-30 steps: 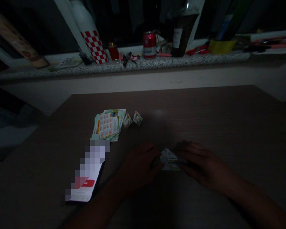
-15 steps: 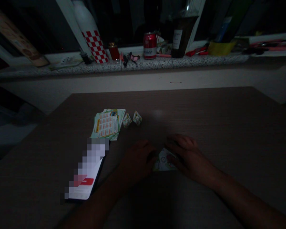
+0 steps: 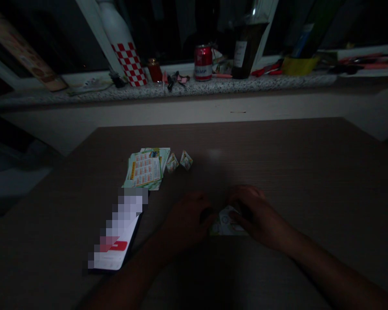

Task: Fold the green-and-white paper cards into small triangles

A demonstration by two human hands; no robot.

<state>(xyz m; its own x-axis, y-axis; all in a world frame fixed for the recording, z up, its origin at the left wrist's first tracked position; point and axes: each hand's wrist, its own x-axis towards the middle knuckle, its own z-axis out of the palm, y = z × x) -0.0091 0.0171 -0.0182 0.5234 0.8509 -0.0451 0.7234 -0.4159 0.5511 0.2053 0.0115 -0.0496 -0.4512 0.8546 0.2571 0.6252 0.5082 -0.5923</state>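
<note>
One paper [image 3: 226, 226]: on the table [image 3: 294, 163], between left hand [image 3: 190, 217] and right hand [image 3: 254, 211].
Left hand: half-curled at the paper's left end; whether it grips, cannot tell.
Right hand: half-curled, thumb over the paper; firmness of hold, cannot tell.
Folded pieces [image 3: 186, 161]: two, beside the card stack [image 3: 145, 170].
Phone [image 3: 111, 260]: lit, just beside the card stack.

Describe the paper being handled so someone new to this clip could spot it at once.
Start at the brown table below the speckled windowsill. Toward its near side, the left hand and right hand face each other, with a pale printed paper between them. The paper stack and two small folded pieces lie farther back; only this paper sits between the hands.
</note>
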